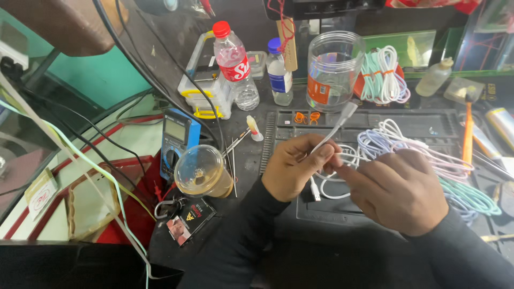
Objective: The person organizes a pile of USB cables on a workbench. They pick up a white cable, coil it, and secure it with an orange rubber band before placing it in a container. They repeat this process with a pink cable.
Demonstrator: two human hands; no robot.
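I have my left hand point(292, 174) pinched shut on the white cable point(331, 134) above the dark worktop point(321, 214), my right hand point(399, 190) closed on its slack, so I'd keep tension gentle, avoiding kinks near the plug.

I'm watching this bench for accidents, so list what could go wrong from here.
1. The left hand and right hand work a white cable whose loops lie among the pastel cables; pulling could tangle them.
2. The glass cup of brownish liquid stands close to the left forearm and beside the blue multimeter; a nudge might spill it there.
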